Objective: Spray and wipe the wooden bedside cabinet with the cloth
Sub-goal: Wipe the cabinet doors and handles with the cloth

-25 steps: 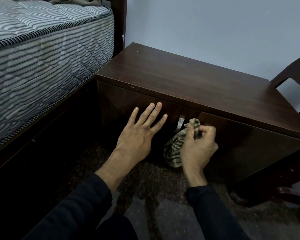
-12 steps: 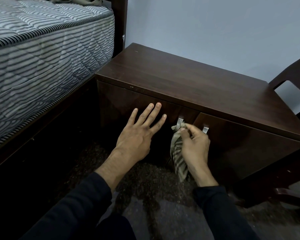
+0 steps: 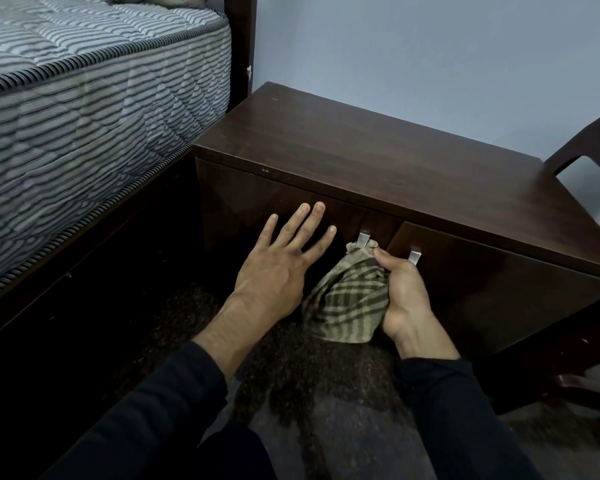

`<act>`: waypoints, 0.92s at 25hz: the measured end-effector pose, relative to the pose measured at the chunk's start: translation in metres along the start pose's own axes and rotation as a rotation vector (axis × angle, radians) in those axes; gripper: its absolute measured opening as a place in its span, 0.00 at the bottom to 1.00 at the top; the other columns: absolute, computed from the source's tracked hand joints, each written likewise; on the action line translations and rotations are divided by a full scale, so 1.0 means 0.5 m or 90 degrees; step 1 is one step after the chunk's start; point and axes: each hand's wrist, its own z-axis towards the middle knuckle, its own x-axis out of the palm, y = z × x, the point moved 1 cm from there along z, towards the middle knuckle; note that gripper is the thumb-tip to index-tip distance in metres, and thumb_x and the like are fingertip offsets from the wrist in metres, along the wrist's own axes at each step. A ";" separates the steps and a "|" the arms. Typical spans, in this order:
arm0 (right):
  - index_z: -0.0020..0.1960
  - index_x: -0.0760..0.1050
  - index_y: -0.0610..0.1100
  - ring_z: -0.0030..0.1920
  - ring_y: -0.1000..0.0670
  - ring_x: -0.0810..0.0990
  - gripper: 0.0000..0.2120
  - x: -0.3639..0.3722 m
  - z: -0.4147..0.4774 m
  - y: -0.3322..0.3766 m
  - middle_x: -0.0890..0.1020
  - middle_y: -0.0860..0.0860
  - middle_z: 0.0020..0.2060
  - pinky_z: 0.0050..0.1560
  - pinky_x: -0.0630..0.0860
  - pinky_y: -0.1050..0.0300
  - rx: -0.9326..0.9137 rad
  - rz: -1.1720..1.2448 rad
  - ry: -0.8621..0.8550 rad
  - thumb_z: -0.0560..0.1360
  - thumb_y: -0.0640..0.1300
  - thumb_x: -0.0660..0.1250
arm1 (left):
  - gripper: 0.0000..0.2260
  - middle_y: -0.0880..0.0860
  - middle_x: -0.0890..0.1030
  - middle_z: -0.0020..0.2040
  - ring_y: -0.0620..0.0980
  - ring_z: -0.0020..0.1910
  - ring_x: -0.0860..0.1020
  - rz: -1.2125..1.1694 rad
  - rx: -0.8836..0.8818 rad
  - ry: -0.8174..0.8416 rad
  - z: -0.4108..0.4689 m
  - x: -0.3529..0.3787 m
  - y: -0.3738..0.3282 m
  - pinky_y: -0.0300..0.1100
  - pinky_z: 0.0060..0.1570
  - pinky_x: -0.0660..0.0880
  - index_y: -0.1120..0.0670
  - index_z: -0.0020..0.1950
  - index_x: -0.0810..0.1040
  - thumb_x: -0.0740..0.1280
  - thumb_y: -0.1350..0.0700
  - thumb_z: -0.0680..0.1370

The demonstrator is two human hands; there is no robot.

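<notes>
The dark wooden bedside cabinet (image 3: 378, 161) stands against the wall, with two front doors and two metal handles. My left hand (image 3: 278, 265) lies flat with fingers spread on the left door. My right hand (image 3: 402, 299) grips a striped beige-and-brown cloth (image 3: 350, 303), bunched up, with its top end pressed against the left metal handle (image 3: 363, 239). The right handle (image 3: 414, 256) shows just above my right knuckles. No spray bottle is in view.
A bed with a striped mattress (image 3: 94, 105) and dark frame is close on the left. A dark wooden chair (image 3: 589, 147) stands at the right, its leg (image 3: 586, 389) on the speckled floor (image 3: 312, 410). A pale wall is behind.
My right hand has shifted the cloth from the right handle over to the left handle and turned, so the cloth now bunches out to the left. My left hand stays flat on the door.
</notes>
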 end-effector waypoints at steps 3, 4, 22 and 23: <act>0.51 0.85 0.47 0.50 0.45 0.87 0.16 -0.007 -0.004 -0.004 0.88 0.45 0.47 0.52 0.80 0.51 -0.117 -0.313 0.000 0.84 0.40 0.59 | 0.40 0.55 0.25 0.76 0.54 0.77 0.30 0.003 -0.004 0.007 -0.001 -0.002 -0.003 0.58 0.77 0.45 0.47 0.79 0.35 0.59 0.59 0.78; 0.50 0.85 0.47 0.48 0.47 0.87 0.16 -0.007 -0.001 0.004 0.88 0.46 0.45 0.50 0.80 0.52 -0.133 -0.379 -0.012 0.84 0.40 0.59 | 0.40 0.55 0.25 0.76 0.54 0.77 0.30 0.001 -0.004 0.015 -0.001 -0.005 -0.005 0.58 0.77 0.45 0.47 0.79 0.35 0.59 0.59 0.77; 0.81 0.50 0.37 0.80 0.35 0.42 0.36 -0.064 0.118 -0.118 0.56 0.33 0.74 0.80 0.38 0.44 -0.958 -1.170 -0.299 0.76 0.38 0.60 | 0.38 0.54 0.39 0.81 0.55 0.80 0.41 0.028 0.000 -0.099 -0.020 -0.006 0.053 0.58 0.77 0.49 0.56 0.80 0.41 0.51 0.62 0.71; 0.81 0.49 0.37 0.80 0.36 0.40 0.36 -0.052 0.116 -0.117 0.56 0.34 0.73 0.80 0.39 0.43 -0.971 -1.154 -0.318 0.76 0.38 0.58 | 0.38 0.54 0.40 0.81 0.55 0.80 0.41 0.029 0.002 -0.098 -0.019 -0.006 0.051 0.58 0.77 0.49 0.56 0.80 0.41 0.52 0.62 0.71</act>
